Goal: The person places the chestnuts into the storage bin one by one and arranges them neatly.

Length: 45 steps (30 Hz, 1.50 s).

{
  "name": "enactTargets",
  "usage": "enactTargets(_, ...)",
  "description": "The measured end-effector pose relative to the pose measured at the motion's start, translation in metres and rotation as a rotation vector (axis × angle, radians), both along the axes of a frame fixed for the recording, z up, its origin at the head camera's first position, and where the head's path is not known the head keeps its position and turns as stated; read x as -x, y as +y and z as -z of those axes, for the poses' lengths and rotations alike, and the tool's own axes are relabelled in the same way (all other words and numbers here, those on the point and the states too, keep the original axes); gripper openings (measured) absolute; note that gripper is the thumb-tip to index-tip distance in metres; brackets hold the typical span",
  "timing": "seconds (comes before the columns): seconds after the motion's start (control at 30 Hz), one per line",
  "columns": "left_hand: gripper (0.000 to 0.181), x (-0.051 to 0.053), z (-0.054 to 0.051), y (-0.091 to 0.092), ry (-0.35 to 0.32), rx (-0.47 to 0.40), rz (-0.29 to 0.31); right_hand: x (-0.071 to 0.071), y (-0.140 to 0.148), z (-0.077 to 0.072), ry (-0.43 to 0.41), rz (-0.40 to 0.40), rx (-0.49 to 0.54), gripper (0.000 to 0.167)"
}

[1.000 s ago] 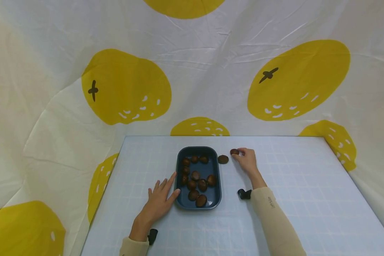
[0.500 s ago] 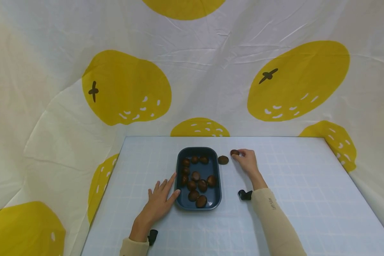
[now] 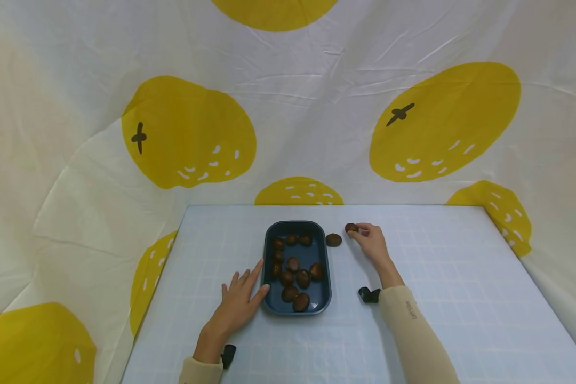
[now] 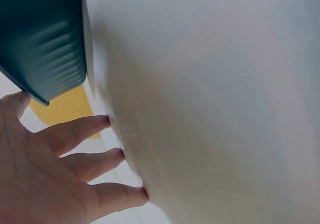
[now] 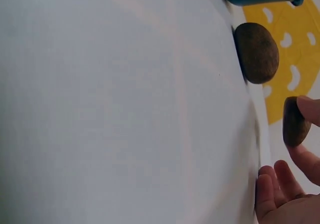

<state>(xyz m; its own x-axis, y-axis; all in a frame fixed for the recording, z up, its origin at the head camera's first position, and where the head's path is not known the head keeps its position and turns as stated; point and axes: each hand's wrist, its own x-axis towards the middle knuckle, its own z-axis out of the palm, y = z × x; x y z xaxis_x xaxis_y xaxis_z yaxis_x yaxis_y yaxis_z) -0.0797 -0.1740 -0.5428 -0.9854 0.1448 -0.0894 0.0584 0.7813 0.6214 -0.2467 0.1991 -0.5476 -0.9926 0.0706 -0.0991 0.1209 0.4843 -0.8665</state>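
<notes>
In the head view a dark blue tray [image 3: 320, 309] with rounded corners holds several glossy brown chestnuts [image 3: 303, 278]. My left hand [image 3: 239, 304] lies at its left side with fingers spread; the left wrist view shows one finger at the tray's rim [image 4: 35, 95] and other fingertips on the table. Right of the tray my right hand [image 3: 373, 242] pinches a chestnut [image 3: 352, 228] between thumb and finger. That chestnut [image 5: 295, 121] is held edge-on in the right wrist view, apart from another chestnut [image 5: 257, 53] resting on the table beside the tray.
A pale blue checked cloth covers the table [image 3: 437, 266]. Behind it hangs a white curtain [image 3: 307, 133] with yellow fruit prints. Black wrist cameras [image 3: 368, 295] sit on both wrists.
The head view has shifted very slightly. Both hands, the tray and the chestnuts keep their places.
</notes>
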Motion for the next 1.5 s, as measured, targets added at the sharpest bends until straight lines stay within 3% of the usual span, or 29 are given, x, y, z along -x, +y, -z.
enactTargets(0.27, 0.066, 0.0, 0.0, 0.0, 0.002, 0.001, -0.002, -0.012, 0.0, -0.011, -0.036, -0.007, 0.07, 0.051)
enactTargets(0.77, 0.068, -0.001, -0.001, 0.0, 0.033, 0.018, -0.003, -0.028, -0.008, -0.041, 0.054, -0.056, 0.087, 0.053)
enactTargets(1.07, 0.068, -0.001, -0.003, 0.001, 0.018, 0.014, 0.002, -0.037, -0.018, -0.062, 0.111, -0.096, 0.089, 0.054)
enactTargets(1.5, 0.067, 0.0, 0.0, 0.0, -0.003, -0.002, 0.004, -0.044, -0.045, -0.078, 0.19, -0.17, 0.129, 0.046)
